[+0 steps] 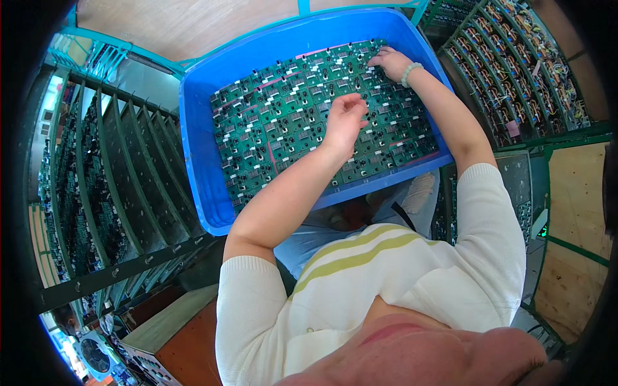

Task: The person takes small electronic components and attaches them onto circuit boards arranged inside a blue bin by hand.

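- Blue plastic tub (199, 128): rests on the person's lap, its near rim against the body; raised walls enclose the work on all sides, with a bare blue margin along the left wall and only a narrow strip at the far edge
- Layer of green circuit boards (283, 128): fills the tub floor edge to edge; flat panels packed side by side, studded with small black and white components; thin pink sheet edges show between and beneath them
- Left hand (344, 119): over the middle of the boards, fingers loosely curled and bent downward toward the board surface; whether they pinch anything cannot be told
- Right hand (389, 62): at the far right corner of the layer, fingertips pressed on a board edge, fingers partly bent; a pale bead bracelet (409, 74) circles the wrist
- Green slotted racks (122, 186) to the left and (515, 71) to the right: hold further boards upright in rows, flanking the tub closely; a small pink tag (512, 128) hangs on the right rack
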The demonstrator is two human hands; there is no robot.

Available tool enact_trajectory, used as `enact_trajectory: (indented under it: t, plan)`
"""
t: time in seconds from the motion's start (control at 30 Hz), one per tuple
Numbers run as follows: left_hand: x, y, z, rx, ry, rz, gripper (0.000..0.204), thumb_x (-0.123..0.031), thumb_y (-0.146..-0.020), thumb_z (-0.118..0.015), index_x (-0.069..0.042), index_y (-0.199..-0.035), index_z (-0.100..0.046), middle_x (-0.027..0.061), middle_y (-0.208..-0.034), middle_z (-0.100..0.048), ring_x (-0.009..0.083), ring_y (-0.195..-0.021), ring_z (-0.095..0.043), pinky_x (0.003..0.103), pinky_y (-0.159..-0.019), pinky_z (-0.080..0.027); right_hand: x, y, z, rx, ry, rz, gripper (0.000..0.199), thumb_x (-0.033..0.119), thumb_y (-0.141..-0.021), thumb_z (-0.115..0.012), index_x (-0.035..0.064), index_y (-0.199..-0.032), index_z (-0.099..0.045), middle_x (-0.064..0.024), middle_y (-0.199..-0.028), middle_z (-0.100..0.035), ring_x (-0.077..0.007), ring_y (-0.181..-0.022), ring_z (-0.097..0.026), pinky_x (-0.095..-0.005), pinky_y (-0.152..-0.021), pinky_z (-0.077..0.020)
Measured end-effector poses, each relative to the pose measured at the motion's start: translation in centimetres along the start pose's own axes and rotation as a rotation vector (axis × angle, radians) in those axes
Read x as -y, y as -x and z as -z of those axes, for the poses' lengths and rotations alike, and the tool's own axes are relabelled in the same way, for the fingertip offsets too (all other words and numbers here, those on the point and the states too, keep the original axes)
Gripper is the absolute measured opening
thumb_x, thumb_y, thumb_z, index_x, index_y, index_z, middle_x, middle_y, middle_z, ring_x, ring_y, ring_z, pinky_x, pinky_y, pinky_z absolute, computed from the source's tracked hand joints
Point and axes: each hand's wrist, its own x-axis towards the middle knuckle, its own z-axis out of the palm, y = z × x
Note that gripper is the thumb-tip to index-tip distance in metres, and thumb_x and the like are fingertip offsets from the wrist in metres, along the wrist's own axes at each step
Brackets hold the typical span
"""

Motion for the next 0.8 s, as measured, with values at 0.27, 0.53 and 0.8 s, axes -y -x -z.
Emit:
enact_trajectory:
  t: [0.27, 0.53, 0.8]
  plan:
    - [-0.3, 0.1, -0.2, -0.014, 0.029, 0.004, 0.025, -0.010, -0.077, -0.051, -0.004, -0.100, -0.044, 0.0050, -0.095, -0.048, 0.0162, -0.088, -0.050, 0.031, -0.072, -0.043, 0.1, 0.5, 0.5, -0.196, 0.058, -0.013, 0.029, 0.005, -0.075, -0.041, 0.0165, -0.098, -0.054, -0.0088, -0.103, -0.052, -0.0275, -0.108, -0.040, -0.0412, -0.089, -0.0310]
    - [-0.4, 0.1, -0.1, -0.029, 0.029, 0.003, 0.025, -0.010, -0.078, -0.051, -0.004, -0.101, -0.043, 0.0059, -0.097, -0.048, 0.0165, -0.089, -0.050, 0.031, -0.073, -0.043, 0.7, 1.0, 1.6, -0.154, 0.058, -0.051, 0.036, 0.001, -0.070, -0.045, 0.0172, -0.101, -0.053, -0.0067, -0.107, -0.050, -0.0234, -0.110, -0.039, -0.0442, -0.093, -0.0260]
    - [-2.4, 1.2, -0.8, -0.026, -0.035, -0.345, 0.019, -0.002, -0.078, -0.047, -0.003, -0.096, -0.044, 0.0032, -0.078, -0.054, 0.0099, -0.072, -0.051, 0.023, -0.063, -0.041, -1.5, 1.8, 4.3, -0.653, 0.065, -0.044, 0.026, 0.007, -0.070, -0.049, 0.0148, -0.092, -0.058, -0.0036, -0.097, -0.056, -0.0228, -0.105, -0.043, -0.0410, -0.090, -0.0309]
